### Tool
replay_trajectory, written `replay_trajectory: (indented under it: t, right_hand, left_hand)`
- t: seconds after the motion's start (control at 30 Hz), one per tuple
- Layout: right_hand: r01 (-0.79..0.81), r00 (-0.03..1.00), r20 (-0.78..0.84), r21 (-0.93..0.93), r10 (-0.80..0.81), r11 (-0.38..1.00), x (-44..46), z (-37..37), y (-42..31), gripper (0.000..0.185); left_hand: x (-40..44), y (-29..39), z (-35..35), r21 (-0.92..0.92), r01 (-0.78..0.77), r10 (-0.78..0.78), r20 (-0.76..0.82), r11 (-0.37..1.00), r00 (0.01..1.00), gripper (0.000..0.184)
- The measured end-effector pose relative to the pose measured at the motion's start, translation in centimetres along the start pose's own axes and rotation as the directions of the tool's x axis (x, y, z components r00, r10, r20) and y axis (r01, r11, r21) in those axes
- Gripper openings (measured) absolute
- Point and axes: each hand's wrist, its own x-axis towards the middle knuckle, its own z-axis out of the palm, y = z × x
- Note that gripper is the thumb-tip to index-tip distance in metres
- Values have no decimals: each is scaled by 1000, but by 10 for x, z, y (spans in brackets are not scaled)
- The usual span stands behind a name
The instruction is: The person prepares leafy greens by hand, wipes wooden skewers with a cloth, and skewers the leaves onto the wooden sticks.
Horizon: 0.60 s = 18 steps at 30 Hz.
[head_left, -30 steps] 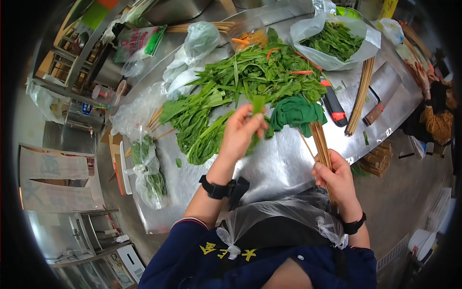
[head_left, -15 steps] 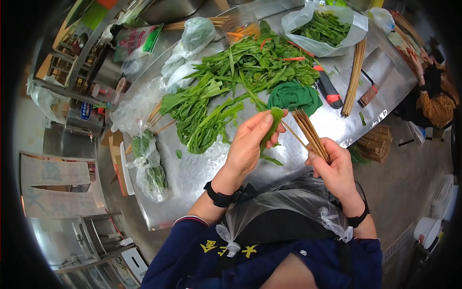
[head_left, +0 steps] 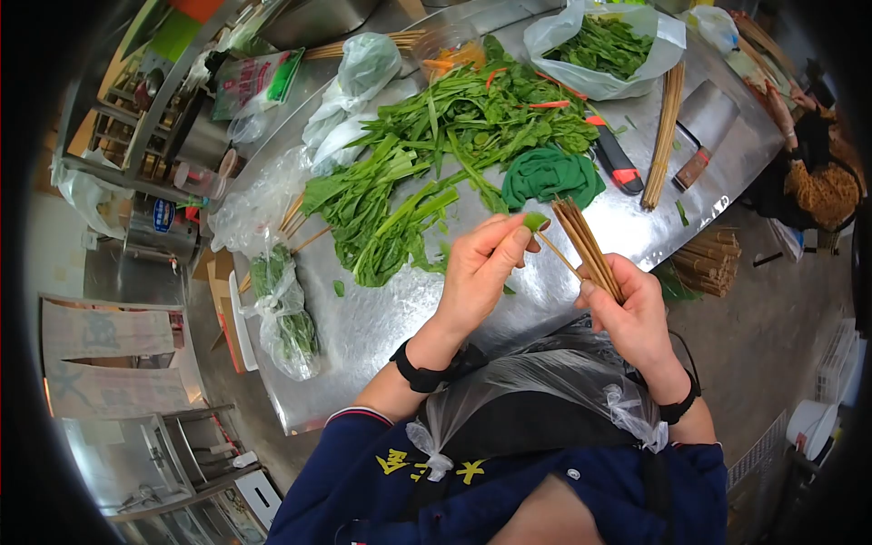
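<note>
My left hand (head_left: 481, 271) pinches a green leaf (head_left: 536, 221) between thumb and fingers, at the tip of a single wooden skewer (head_left: 560, 254). My right hand (head_left: 629, 309) is closed round a bundle of wooden skewers (head_left: 586, 243), with that one skewer angled apart from the rest towards the leaf. Just beyond the hands lies a crumpled green cloth (head_left: 551, 175). A large pile of leafy greens (head_left: 400, 182) spreads over the metal table (head_left: 363, 354) behind my left hand.
A plastic bag of greens (head_left: 607, 47) stands at the back. To the right lie a black-and-red tool (head_left: 615, 156), more skewers (head_left: 666, 136) and a cleaver (head_left: 707, 123). Bagged greens (head_left: 286, 313) are on the left. Another person (head_left: 808, 163) is at the far right.
My left hand has brought the leaf from the pile side to the skewer tip, and the leaf now looks folded. My right hand still holds the bundle; the view has shifted slightly.
</note>
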Motion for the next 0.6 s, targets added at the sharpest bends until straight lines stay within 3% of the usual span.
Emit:
replay_trajectory:
  t: [0.33,0.4,0.53,0.6]
  right_hand:
    - [122,988,90,40,-126,992,0,-4,9,24]
    - [39,990,129,130,-56,991,0,-1,4,25]
    - [66,989,126,122,-81,990,5,3,6,25]
    - [-56,984,173,148,30,987,4,-4,9,25]
  left_hand:
    - [-3,4,1,30,13,-15,68,999,998,27]
    - [-5,3,3,49,15,-18,65,999,998,26]
    - [-13,-1,15,147,-34,18,111,989,994,22]
    - [-13,0,14,149,-28,15,90,988,996,22]
